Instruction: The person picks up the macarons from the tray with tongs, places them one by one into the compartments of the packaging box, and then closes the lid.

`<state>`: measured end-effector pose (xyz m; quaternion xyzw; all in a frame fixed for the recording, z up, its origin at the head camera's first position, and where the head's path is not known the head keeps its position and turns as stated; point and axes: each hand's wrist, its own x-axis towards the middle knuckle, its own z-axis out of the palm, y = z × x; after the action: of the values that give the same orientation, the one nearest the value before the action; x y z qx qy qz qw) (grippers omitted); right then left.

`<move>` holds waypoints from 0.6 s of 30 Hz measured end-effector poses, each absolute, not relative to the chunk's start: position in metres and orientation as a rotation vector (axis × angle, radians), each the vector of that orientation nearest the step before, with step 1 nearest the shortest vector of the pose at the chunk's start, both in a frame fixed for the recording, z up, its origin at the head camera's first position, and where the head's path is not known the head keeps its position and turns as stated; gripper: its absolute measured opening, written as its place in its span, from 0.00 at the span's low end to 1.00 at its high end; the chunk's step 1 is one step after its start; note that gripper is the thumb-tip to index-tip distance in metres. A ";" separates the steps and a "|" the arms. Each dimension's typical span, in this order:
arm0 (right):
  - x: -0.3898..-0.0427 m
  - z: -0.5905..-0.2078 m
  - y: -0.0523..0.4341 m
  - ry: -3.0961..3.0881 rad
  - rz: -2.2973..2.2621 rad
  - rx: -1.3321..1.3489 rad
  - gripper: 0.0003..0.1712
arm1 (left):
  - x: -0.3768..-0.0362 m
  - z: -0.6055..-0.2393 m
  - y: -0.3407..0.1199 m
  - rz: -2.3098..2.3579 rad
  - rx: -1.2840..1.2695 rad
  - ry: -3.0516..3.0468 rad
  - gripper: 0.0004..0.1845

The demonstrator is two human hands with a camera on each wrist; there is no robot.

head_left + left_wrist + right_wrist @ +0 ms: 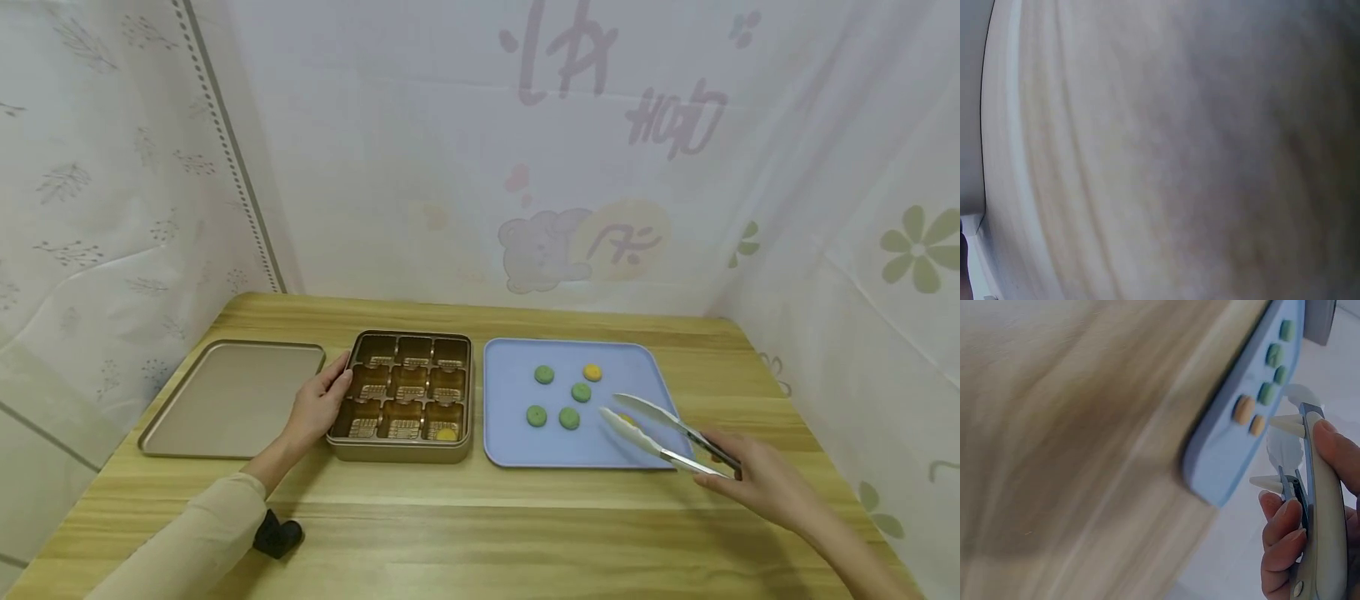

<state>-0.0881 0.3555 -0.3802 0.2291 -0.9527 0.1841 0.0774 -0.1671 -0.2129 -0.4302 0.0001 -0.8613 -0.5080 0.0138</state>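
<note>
Over the right part of the blue tray (517, 447), the tongs (636, 435) point left and far, long axis slanting, jaws parted with a yellow piece (626, 419) between; contact unclear. The right hand (768, 479) grips them, the left hand (315, 408) the compartment box (401, 452); only the right wrist view shows several fingers (1283, 531) curled against the tongs

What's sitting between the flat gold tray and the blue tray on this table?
In the head view, the brown nine-compartment box lies between the gold tray and blue tray, with the left hand holding its left side.
</note>
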 end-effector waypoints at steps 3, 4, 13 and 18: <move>-0.084 -0.383 0.364 -2.899 0.522 0.640 0.27 | -0.167 -0.430 -0.213 -1.578 0.005 -2.681 0.28; -0.083 -0.383 0.365 -2.911 0.509 0.619 0.27 | -0.167 -0.430 -0.213 -1.575 0.006 -2.680 0.28; -0.076 -0.385 0.371 -3.029 0.529 0.520 0.29 | -0.167 -0.431 -0.213 -1.596 0.000 -2.686 0.29; -0.075 -0.386 0.373 -3.057 0.519 0.501 0.30 | -0.167 -0.431 -0.213 -1.594 0.008 -2.693 0.29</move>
<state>-0.0750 0.3733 -0.3859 0.1593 -0.9733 0.1654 0.0002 -0.1671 -0.2127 -0.4311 0.0025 -0.8605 -0.5093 0.0062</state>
